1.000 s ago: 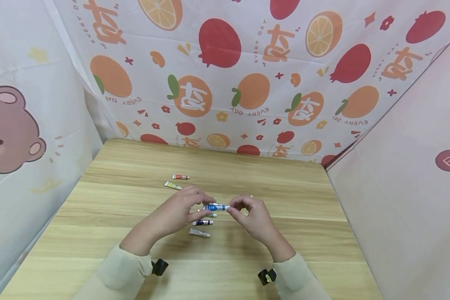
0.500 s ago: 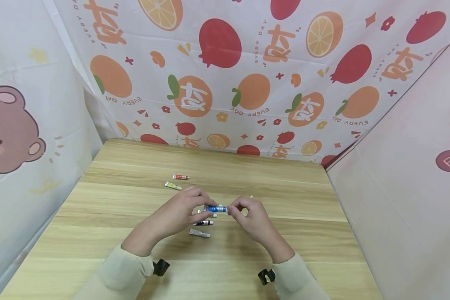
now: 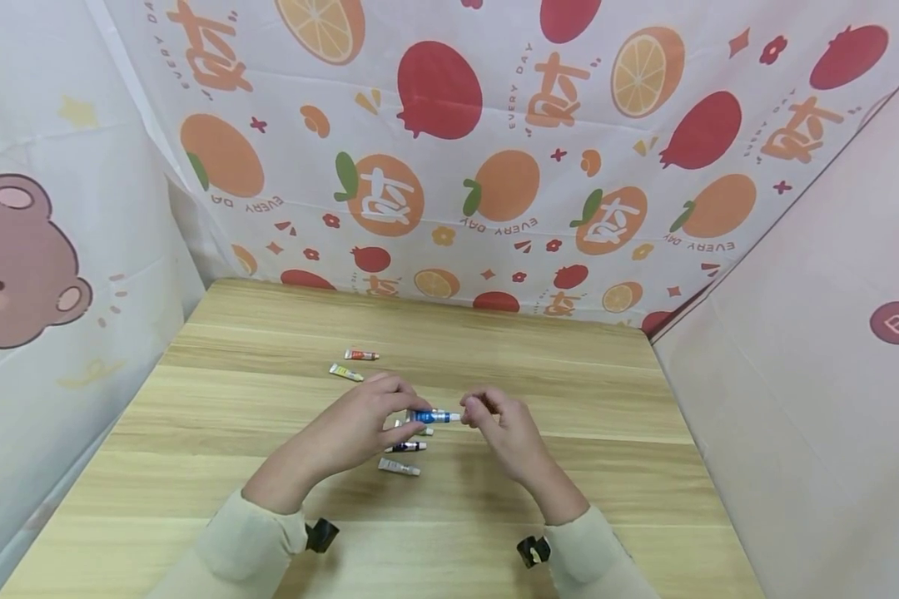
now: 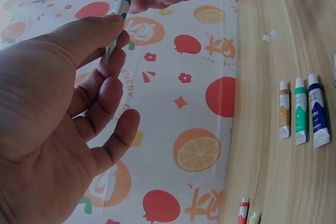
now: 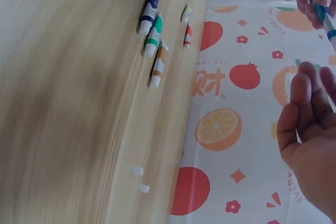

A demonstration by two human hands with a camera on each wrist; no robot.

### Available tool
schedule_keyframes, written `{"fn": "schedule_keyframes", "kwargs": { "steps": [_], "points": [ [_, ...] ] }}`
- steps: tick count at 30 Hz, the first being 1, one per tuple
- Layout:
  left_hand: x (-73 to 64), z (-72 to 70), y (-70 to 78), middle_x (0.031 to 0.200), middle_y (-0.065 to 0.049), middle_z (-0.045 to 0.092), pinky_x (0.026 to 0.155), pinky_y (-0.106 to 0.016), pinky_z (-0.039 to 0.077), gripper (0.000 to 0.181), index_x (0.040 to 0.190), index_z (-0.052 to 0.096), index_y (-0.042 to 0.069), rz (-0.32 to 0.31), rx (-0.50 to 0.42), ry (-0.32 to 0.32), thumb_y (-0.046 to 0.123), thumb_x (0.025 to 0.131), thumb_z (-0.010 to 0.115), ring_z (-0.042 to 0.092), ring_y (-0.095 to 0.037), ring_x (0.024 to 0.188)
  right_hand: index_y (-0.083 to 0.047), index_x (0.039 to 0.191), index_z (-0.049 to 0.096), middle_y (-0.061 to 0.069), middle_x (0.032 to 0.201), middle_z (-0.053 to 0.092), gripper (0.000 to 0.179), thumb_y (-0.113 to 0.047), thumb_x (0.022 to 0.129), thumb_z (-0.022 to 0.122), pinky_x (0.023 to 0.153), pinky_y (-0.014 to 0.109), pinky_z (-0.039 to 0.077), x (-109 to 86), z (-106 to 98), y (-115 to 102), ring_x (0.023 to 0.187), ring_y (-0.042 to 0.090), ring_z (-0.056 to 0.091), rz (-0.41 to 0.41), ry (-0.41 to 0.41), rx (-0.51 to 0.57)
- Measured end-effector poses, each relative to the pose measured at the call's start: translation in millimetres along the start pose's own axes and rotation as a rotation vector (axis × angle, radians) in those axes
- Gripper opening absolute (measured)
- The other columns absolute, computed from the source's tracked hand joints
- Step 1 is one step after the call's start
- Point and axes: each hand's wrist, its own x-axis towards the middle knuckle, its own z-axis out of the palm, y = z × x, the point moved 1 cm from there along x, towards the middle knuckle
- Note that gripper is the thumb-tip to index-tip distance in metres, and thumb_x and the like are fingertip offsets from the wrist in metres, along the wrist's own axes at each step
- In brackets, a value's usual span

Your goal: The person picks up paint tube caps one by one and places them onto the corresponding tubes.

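Wood-grain tabletop (image 3: 607,466) extends beneath both hands; a fruit-print cloth (image 3: 449,191) hangs behind. The left hand (image 3: 345,428) pinches the blue tube (image 3: 433,417) near its flat end, thumb and fingers closed to the tube's thickness. From this grip, the tube's long axis points sideways, white tip toward the right hand (image 3: 508,433). Right fingertips curl just beside that tip; from where I stand, contact cannot be confirmed. A dark blue tube (image 3: 408,447) lies below the left grip, on the person's side.
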Motion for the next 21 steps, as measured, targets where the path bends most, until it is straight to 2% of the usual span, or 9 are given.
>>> {"fn": "schedule_keyframes", "kwargs": {
  "steps": [2, 4, 9, 17, 21],
  "points": [
    [-0.5, 0.4, -1.6, 0.108, 0.012, 0.070, 0.090, -0.036, 0.059, 0.019, 0.116, 0.081, 0.023, -0.004, 0.002, -0.002, 0.026, 0.097, 0.084, 0.063, -0.008, 0.102, -0.015, 0.119, 0.071, 0.000, 0.100, 0.074, 0.013, -0.021, 0.109, 0.066, 0.081, 0.027, 0.056, -0.1, -0.5, 1.6, 0.093, 0.014, 0.066, -0.008, -0.015, 0.021],
    [-1.0, 0.7, -3.0, 0.107, 0.012, 0.069, 0.090, -0.036, 0.059, 0.019, 0.116, 0.081, 0.023, -0.008, 0.005, -0.003, 0.026, 0.097, 0.083, 0.063, -0.007, 0.101, -0.015, 0.122, 0.070, 0.000, 0.101, 0.072, 0.018, -0.018, 0.105, 0.073, 0.084, 0.029, 0.056, -0.6, -0.3, 2.8, 0.094, 0.013, 0.065, -0.031, -0.038, 0.024],
    [-1.9, 1.3, -5.2, 0.107, 0.013, 0.068, 0.089, -0.034, 0.058, 0.020, 0.117, 0.082, 0.025, -0.011, 0.011, -0.006, 0.027, 0.098, 0.083, 0.061, -0.006, 0.100, -0.016, 0.115, 0.072, -0.002, 0.100, 0.072, 0.019, -0.014, 0.098, 0.081, 0.091, 0.028, 0.055, -1.8, 1.5, 2.7, 0.091, 0.008, 0.065, -0.086, -0.059, -0.005],
    [-1.8, 0.9, -4.4, 0.107, 0.013, 0.068, 0.088, -0.034, 0.058, 0.020, 0.118, 0.082, 0.025, -0.014, -0.003, -0.004, 0.027, 0.098, 0.083, 0.062, -0.007, 0.101, -0.016, 0.106, 0.074, -0.005, 0.094, 0.071, 0.007, -0.018, 0.101, 0.079, 0.089, 0.032, 0.055, -0.7, 1.7, -1.4, 0.089, 0.008, 0.062, -0.109, -0.044, -0.054],
    [-1.8, 0.7, -3.5, 0.107, 0.014, 0.069, 0.089, -0.034, 0.058, 0.020, 0.117, 0.082, 0.026, -0.021, -0.003, 0.001, 0.028, 0.097, 0.084, 0.062, -0.006, 0.101, -0.015, 0.103, 0.075, -0.006, 0.093, 0.071, 0.007, -0.022, 0.105, 0.074, 0.088, 0.032, 0.054, -1.2, 1.0, -2.8, 0.092, 0.008, 0.061, -0.120, -0.051, -0.068]
  ]
}}
